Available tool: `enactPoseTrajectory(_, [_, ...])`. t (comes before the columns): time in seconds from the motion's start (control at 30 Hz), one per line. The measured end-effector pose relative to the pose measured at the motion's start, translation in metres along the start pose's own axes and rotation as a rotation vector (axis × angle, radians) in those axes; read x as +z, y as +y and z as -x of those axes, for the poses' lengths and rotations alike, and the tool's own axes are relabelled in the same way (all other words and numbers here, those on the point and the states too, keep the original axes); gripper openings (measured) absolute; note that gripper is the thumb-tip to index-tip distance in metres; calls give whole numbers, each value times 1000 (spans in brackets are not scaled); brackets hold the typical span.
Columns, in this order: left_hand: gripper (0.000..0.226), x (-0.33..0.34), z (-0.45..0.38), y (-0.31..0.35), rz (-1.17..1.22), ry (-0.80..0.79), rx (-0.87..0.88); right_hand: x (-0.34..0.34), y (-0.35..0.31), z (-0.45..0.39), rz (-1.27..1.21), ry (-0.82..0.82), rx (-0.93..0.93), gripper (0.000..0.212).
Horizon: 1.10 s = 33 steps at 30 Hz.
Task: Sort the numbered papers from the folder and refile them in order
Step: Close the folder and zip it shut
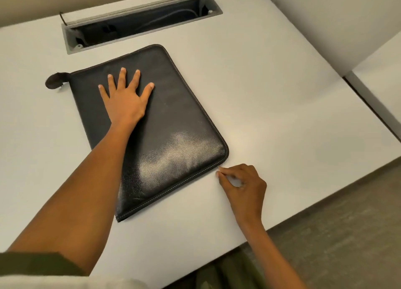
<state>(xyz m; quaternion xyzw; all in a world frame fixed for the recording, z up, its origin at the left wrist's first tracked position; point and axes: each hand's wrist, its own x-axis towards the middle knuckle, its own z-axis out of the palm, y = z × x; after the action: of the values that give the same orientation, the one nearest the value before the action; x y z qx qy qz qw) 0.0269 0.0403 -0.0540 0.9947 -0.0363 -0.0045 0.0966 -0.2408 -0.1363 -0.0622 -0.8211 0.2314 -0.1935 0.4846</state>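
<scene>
A black leather zip folder [156, 123] lies flat and closed on a white table [271, 93], turned at an angle to the table's near edge. The left hand [124, 97] rests palm-down on the folder's far-left part, its fingers straight and spread, pressing on the cover without curling round anything. The right hand [243, 186] sits at the folder's near-right corner, its thumb and forefinger pinched together on a small metal zipper pull [219, 169] that shows as a thin glint right where the stitched edge rounds the corner; the other fingers are curled loosely behind the pinch. From that pinch, the folder stretches away to the left and further out, and the pressing hand lies well apart from it, diagonally across the cover. At the corner of the folder farthest from the pinch, a short dark tab [56, 80] sticks out onto the table. Beyond the pressing hand, set into the tabletop, a grey cable tray [138, 21] stands with its lid raised and cables visible inside. No numbered papers are in view.
</scene>
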Motion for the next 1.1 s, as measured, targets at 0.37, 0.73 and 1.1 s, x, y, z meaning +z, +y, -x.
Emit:
enactPoseTrajectory(0.37, [65,1,1,3,19,15,-4,40,-17,35,6,11,18,15])
enactPoseTrajectory(0.73, [65,2,2,-2,35,21,3,97,-51,99,21,-149,-104,13])
enactPoseTrajectory(1.1, [55,-11,5,-21,381,32,101,118,-53,116,118,-220,-285,20])
